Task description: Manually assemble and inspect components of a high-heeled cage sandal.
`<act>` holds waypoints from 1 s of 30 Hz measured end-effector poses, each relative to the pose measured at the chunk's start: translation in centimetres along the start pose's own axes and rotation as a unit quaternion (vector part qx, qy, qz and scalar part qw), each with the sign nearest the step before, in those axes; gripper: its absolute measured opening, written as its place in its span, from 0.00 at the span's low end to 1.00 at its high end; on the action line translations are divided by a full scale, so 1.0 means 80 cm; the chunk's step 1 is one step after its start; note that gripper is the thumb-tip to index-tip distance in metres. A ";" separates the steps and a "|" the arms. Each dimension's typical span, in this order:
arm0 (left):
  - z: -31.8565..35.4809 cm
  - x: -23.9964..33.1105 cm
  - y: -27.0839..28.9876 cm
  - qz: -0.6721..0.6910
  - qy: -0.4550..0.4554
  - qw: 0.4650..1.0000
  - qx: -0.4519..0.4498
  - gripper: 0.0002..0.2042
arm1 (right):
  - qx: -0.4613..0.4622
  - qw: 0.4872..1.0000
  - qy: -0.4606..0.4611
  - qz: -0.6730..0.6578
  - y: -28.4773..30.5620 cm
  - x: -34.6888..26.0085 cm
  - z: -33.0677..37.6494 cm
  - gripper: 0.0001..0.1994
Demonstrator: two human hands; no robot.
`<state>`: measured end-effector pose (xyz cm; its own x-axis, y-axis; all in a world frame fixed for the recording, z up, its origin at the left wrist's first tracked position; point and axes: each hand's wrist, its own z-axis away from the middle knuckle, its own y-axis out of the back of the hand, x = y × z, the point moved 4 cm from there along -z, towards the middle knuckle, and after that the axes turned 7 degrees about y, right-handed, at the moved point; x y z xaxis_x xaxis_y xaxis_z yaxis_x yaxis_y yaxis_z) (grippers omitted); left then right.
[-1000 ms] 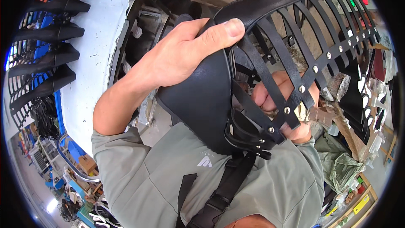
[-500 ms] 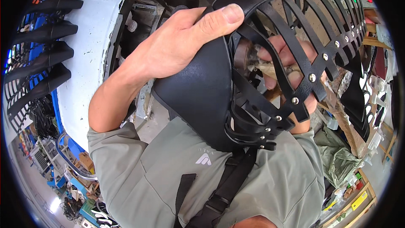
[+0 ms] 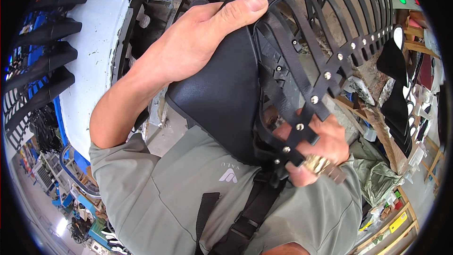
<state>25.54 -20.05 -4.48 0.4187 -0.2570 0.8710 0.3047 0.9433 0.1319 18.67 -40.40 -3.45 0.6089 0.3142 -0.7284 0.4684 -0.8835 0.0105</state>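
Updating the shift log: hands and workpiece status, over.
Left hand gripping black strapped piece. Right hand holding blurred tan object. Riveted straps partly cover right hand.

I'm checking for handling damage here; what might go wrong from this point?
The gold-coloured item at the right hand, too blurred to identify, might scuff the riveted strap lattice close beside it.

The smooth black panel might slip or twist, since the left hand grips it near its upper edge.

The webbing strap just below might snag the lattice's lower ends.
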 end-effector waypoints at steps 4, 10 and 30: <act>0.007 0.007 -0.005 -0.006 0.006 1.000 -0.010 0.37 | -0.075 0.995 0.034 0.052 0.000 0.002 0.012 0.07; -0.006 0.008 -0.001 -0.006 0.019 1.000 -0.019 0.38 | 0.022 0.983 -0.179 -0.026 0.030 0.029 0.005 0.09; 0.076 -0.074 -0.060 0.418 -0.001 0.907 -0.056 0.26 | -0.025 0.921 -0.157 -0.357 0.004 0.027 -0.020 0.11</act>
<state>16.38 -21.76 -7.39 0.5425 0.5377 0.6454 -0.0333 0.7814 -0.6231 21.13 -39.50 -3.92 -0.0758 0.6855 -0.7241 0.7115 -0.4716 -0.5210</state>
